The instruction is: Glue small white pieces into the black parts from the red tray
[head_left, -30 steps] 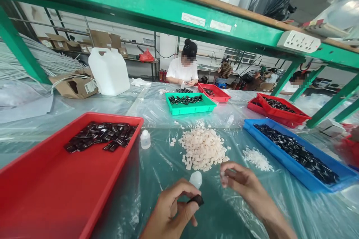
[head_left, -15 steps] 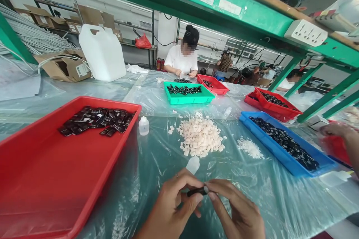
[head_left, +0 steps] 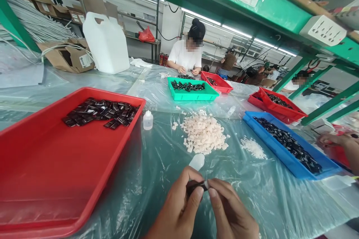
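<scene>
My left hand (head_left: 179, 209) and my right hand (head_left: 231, 213) meet at the bottom centre, both pinched on one small black part (head_left: 196, 186) held between their fingertips. Just beyond the fingers lies a small translucent piece (head_left: 197, 161) on the plastic sheet. A pile of pale pinkish-white small pieces (head_left: 204, 133) sits further out, with a smaller heap of white bits (head_left: 252, 148) to its right. On my left a red tray (head_left: 42, 179) holds several black parts (head_left: 101, 112) at its far end.
A small white dropper bottle (head_left: 147, 120) stands by the red tray's corner. A blue tray (head_left: 291, 164) of black parts lies at right; green (head_left: 193, 95) and red trays (head_left: 276, 106) lie beyond. Another person's hand (head_left: 336, 142) reaches in at right. A person sits across the table.
My right hand came in from the right and joined the left on the black part. The view has tilted down a little, and another person's hand appeared at the right edge.
</scene>
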Motion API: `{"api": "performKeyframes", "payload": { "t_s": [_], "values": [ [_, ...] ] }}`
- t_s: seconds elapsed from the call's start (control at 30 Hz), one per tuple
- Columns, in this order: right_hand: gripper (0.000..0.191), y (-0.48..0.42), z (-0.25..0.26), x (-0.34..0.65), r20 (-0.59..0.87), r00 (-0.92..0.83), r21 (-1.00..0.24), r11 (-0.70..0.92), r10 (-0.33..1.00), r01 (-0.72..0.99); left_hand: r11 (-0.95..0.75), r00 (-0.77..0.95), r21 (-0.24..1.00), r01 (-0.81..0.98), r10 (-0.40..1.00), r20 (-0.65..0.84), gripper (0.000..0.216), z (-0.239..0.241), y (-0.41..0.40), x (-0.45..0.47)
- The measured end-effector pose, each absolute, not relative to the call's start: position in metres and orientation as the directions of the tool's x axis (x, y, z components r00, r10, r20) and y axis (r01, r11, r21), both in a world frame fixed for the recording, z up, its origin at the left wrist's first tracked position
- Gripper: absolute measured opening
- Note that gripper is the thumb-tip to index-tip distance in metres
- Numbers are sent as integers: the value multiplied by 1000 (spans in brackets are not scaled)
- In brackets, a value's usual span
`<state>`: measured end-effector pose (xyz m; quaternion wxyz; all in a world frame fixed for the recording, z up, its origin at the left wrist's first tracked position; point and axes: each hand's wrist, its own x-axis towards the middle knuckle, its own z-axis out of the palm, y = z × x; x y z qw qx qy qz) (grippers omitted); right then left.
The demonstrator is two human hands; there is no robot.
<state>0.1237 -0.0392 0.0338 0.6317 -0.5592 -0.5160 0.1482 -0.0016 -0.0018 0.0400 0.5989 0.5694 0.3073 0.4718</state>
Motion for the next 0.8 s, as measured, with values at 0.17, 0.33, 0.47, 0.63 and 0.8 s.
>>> {"api": "performKeyframes", "payload": {
  "t_s": [0.17,0.33,0.47,0.63,0.8],
  "values": [
    [9,-35,32,116,492,425,-854,328,760,403,-124,316,967,-224,929,193,29,34,-2,0],
    [16,-35,27,105,527,413,-837,370,743,402,-130,291,959,-250,935,203,31,30,-4,3],
    [23,-36,23,104,515,359,-838,370,778,401,-97,263,962,-256,950,166,30,25,-4,4],
    [27,-38,32,112,497,194,-827,395,846,400,-95,253,966,-239,955,157,28,28,0,-3],
    [29,-25,51,173,430,2,-795,378,903,475,-117,276,987,-112,950,144,30,30,3,-1]
  ]
}}
